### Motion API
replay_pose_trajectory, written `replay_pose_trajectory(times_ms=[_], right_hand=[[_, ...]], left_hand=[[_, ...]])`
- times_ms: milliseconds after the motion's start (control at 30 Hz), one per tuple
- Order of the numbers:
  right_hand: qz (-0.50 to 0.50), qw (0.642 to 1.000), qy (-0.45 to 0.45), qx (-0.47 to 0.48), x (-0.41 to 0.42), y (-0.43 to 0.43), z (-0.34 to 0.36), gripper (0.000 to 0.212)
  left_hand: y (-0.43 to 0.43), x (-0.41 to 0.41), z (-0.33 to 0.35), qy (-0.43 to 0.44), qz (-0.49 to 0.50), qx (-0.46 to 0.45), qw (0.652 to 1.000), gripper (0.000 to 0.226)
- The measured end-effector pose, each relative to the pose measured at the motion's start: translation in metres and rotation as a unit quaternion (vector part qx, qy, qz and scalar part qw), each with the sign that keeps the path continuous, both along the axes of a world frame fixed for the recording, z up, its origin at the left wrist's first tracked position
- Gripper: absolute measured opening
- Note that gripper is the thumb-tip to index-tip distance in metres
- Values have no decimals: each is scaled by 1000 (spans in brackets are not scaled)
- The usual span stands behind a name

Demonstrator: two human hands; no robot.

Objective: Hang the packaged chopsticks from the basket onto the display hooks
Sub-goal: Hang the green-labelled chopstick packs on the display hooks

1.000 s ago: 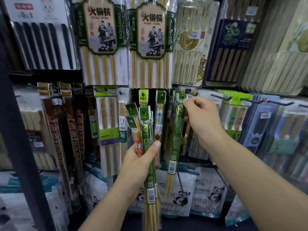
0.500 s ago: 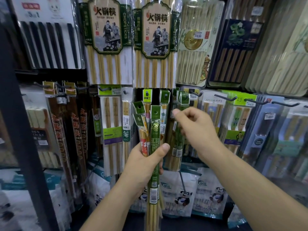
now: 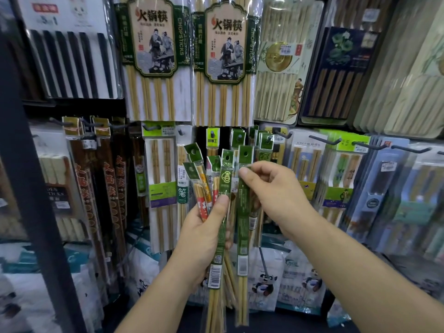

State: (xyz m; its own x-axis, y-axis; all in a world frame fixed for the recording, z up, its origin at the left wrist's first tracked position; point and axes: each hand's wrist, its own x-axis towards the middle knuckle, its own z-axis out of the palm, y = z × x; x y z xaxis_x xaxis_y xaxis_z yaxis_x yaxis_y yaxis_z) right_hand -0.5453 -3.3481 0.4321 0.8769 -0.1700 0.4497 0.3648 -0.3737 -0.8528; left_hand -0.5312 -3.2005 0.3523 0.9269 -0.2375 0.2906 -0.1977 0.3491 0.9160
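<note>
Left hand [image 3: 204,227] fisted around fanned chopstick packs [image 3: 217,188]; right hand [image 3: 271,188] pinching one green pack [image 3: 242,212] upright

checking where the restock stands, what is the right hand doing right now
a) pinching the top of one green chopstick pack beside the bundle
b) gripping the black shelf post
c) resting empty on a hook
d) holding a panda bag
a: the right hand pinches the upper part of a single green chopstick pack, which hangs down beside the bundle gripped in the left hand.
</note>
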Motion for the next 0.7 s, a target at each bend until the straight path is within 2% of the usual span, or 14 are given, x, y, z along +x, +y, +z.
replay_pose_trajectory(times_ms=[200,333,467,700], right_hand=[[-77,992,-18,96,10,-22,18,28],[-92,991,-27,98,21,-33,22,46],[-114,990,-34,77,25,-34,22,43],[-141,988,-48,43,24,-31,19,45]], left_hand=[[1,2,-2,21,-1,-17,1000,49],[-1,0,-2,21,-3,-17,1000,46],[-3,0,-2,11,-10,-16,1000,32],[0,-1,-1,5,-9,-14,1000,32]])
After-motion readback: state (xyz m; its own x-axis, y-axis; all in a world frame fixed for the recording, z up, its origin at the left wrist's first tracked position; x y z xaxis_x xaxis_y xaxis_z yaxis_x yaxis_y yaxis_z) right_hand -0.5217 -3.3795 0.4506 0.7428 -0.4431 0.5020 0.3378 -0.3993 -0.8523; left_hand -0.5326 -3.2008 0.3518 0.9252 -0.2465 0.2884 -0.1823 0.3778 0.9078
